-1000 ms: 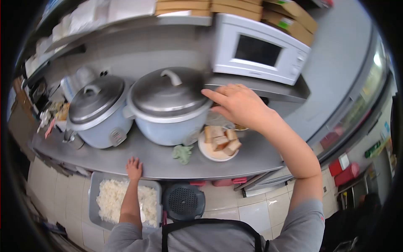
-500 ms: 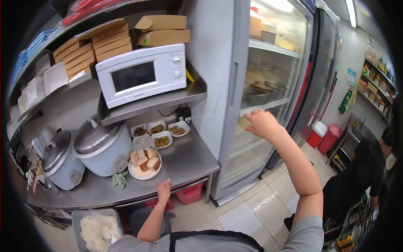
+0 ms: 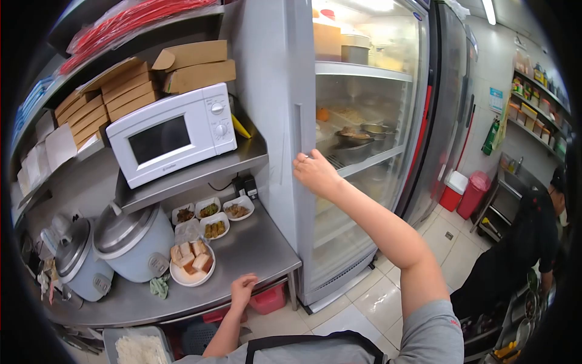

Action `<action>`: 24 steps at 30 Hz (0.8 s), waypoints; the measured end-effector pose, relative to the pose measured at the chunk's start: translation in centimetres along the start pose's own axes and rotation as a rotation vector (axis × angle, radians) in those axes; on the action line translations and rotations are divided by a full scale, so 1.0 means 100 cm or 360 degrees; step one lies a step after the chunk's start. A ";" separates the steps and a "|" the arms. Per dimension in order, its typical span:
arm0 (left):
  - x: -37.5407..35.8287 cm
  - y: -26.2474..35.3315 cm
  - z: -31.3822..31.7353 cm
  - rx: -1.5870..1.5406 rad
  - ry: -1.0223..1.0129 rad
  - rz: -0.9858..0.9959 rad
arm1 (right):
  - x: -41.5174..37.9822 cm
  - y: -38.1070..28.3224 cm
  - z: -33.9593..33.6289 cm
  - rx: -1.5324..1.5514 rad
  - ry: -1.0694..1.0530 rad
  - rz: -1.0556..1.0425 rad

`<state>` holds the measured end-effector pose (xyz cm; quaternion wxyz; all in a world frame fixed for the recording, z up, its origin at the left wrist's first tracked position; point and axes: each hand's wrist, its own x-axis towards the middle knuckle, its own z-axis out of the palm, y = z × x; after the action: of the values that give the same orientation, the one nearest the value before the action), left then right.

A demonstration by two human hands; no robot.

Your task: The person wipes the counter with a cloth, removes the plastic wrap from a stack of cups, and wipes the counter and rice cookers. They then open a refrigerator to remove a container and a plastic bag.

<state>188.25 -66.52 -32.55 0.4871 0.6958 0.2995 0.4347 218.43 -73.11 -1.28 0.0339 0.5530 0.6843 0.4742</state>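
Observation:
My right hand is at the frame of the glass refrigerator door, its fingers curled at the lower end of the vertical door handle. The door looks closed. Behind the glass are a metal pan with food and a tub of orange-brown contents. My left hand hangs by the front edge of the steel counter, fingers loosely bent together, nothing seen in them. Near it stands a white bowl of browned food blocks, with several small dishes of food behind.
Two rice cookers stand left on the counter beside a green cloth. Above is a microwave on a steel shelf. Below left sits a tub of white rice. A person in black works at the right.
My right hand has moved left onto the door's handle side, its fingers now curled. My left hand has shifted slightly right and down. The camera view has turned a little to the right.

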 end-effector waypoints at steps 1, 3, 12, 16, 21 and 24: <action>0.011 -0.004 -0.002 -0.0010 -0.0016 0.0012 | 0.002 0.003 0.001 -0.0008 -0.0002 -0.0080; 0.029 0.003 0.001 0.0232 0.0006 0.0131 | 0.007 0.008 0.003 0.0007 -0.0054 -0.0077; 0.090 0.125 0.092 -0.0344 -0.0203 0.0081 | 0.006 0.001 0.012 -0.0033 -0.0053 -0.0065; 0.079 0.112 0.093 -0.0353 -0.0130 0.0087 | -0.009 0.006 0.001 0.0087 0.0041 -0.0096; 0.043 0.074 0.084 -0.0274 -0.0036 -0.0307 | -0.094 0.024 -0.046 0.0410 0.0447 -0.0276; 0.037 0.069 0.088 -0.0241 0.0067 -0.0363 | -0.169 0.038 -0.073 0.0463 0.0688 -0.0240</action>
<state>197.76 -69.51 -26.18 0.5780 0.6092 0.3532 0.4123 223.49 -91.18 -2.78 -0.1576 0.3855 0.7757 0.4741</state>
